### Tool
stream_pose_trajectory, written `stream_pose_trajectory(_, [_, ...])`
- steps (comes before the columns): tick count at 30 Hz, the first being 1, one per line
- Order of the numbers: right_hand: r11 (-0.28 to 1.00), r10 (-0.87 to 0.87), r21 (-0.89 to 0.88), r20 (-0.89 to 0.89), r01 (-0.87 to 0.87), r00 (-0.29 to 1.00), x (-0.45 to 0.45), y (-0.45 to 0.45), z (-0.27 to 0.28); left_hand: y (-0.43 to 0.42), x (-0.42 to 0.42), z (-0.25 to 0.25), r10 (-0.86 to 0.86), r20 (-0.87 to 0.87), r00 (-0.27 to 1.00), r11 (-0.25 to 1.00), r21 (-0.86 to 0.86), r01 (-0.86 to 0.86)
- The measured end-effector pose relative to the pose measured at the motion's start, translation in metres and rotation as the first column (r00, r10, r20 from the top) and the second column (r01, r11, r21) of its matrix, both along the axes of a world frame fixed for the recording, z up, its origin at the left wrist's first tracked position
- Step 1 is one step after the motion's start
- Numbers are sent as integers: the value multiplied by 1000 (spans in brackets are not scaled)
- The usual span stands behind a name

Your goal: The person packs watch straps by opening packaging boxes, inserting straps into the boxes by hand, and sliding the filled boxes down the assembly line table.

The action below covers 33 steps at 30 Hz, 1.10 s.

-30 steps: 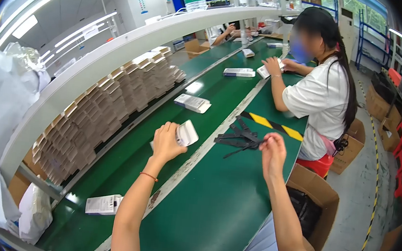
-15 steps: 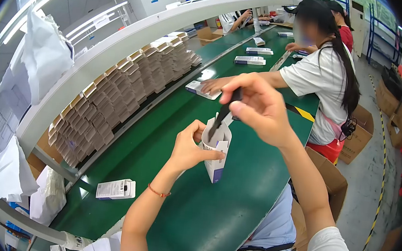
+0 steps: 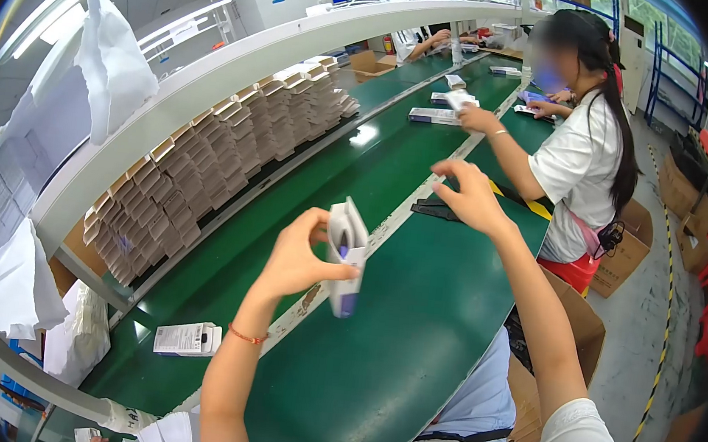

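Observation:
My left hand (image 3: 298, 254) is closed around a small white and purple carton (image 3: 345, 258), held upright above the green table. The carton's top flaps stand up, and a dark patch shows on its side; I cannot tell what that is. My right hand (image 3: 474, 200) is off to the right with thumb and fingers apart, nothing visible in it. Just below and left of it, a few flat black pieces (image 3: 438, 210) lie on the table.
Stacked folded cartons (image 3: 214, 165) line the left side. One carton (image 3: 187, 339) lies on the green belt (image 3: 287, 206) at lower left; other cartons (image 3: 435, 116) lie farther along. A co-worker (image 3: 582, 158) sits at right, holding a white box. Cardboard boxes (image 3: 565, 327) stand beside the table.
My right hand has let go of the black piece it held in the carton's mouth and moved right and down. My left hand shifted left with the carton. The co-worker's hand moved away up the belt.

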State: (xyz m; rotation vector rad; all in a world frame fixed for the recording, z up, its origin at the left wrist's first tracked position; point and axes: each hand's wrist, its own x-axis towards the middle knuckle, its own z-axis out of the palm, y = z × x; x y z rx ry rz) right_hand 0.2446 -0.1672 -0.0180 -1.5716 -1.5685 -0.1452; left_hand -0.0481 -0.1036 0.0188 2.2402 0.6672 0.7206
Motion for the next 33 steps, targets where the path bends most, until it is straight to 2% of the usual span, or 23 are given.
stream_pose_trajectory(3, [914, -341, -205, 75, 349, 937, 42, 2, -66, 25, -21, -18, 236, -299, 925, 938, 319, -137])
stream_pose_trajectory(4, [852, -445, -262, 95, 454, 890, 46, -5, -81, 36, -28, -33, 313, -392, 865, 901, 409, -140])
stream_pose_trajectory(5, [851, -447, -260, 95, 456, 890, 52, -7, -98, 48, -31, -57, 474, -490, 732, 807, 573, -139])
stream_pose_trajectory(6, [806, -533, -227, 125, 547, 837, 58, -8, -116, 35, -24, -55, 528, -547, 650, 794, 590, -148])
stream_pose_trajectory(7, [752, -613, -191, 149, 631, 776, 64, -7, -135, 28, -18, -52, 443, -587, 678, 858, 497, -130])
stream_pose_trajectory(8, [752, -614, -187, 146, 631, 775, 70, -7, -155, 21, -11, -48, 354, -615, 704, 910, 401, -107])
stream_pose_trajectory(9, [727, -662, -63, 202, 684, 722, 76, -7, -176, 12, -3, -44, 272, -609, 745, 942, 326, -77])
stream_pose_trajectory(10, [690, -710, 66, 250, 720, 658, 79, -6, -187, 5, 7, -43, 228, -620, 751, 950, 311, -32])
stream_pose_trajectory(11, [675, -728, 67, 228, 735, 647, 79, -4, -186, -2, 15, -43, 203, -620, 758, 946, 323, 11])
stream_pose_trajectory(12, [670, -732, 73, 233, 739, 640, 82, -2, -183, -9, 24, -44, 174, -620, 765, 942, 332, 55])
stream_pose_trajectory(14, [738, -661, -36, 163, 674, 732, 79, -9, -175, -21, 42, -45, 98, -617, 781, 937, 321, 136])
stream_pose_trajectory(16, [711, -692, 8, 185, 703, 698, 78, -11, -174, -31, 54, -42, 26, -609, 793, 924, 318, 214])
stream_pose_trajectory(19, [693, -709, -25, 158, 720, 688, 75, -16, -170, -40, 63, -41, -126, -548, 827, 906, 275, 321])
stream_pose_trajectory(20, [685, -717, -14, 165, 728, 678, 76, -16, -171, -41, 63, -40, -134, -537, 833, 902, 281, 327])
stream_pose_trajectory(22, [748, -662, 14, 75, 663, 745, 77, -15, -170, -43, 58, -36, -115, -589, 800, 898, 283, 338])
stream_pose_trajectory(24, [749, -662, 32, 81, 662, 745, 77, -17, -168, -42, 50, -36, -96, -570, 816, 888, 321, 329])
stream_pose_trajectory(26, [812, -571, 108, -56, 574, 819, 78, -18, -169, -41, 39, -35, -54, -563, 824, 904, 323, 280])
stream_pose_trajectory(27, [813, -570, 106, -53, 572, 820, 80, -18, -170, -41, 35, -32, -54, -562, 825, 906, 320, 278])
stream_pose_trajectory(29, [820, -527, 152, -178, 552, 831, 83, -19, -174, -42, 28, -29, -57, -540, 839, 922, 294, 252])
stream_pose_trajectory(30, [819, -527, 152, -179, 553, 831, 85, -19, -175, -41, 26, -28, -57, -541, 839, 922, 294, 252])
stream_pose_trajectory(32, [813, -472, 109, -453, 572, 756, 88, -20, -174, -39, 23, -28, -74, -499, 863, 895, 349, 278])
stream_pose_trajectory(33, [810, -476, 110, -450, 576, 756, 89, -20, -174, -39, 23, -27, -78, -496, 865, 894, 349, 281])
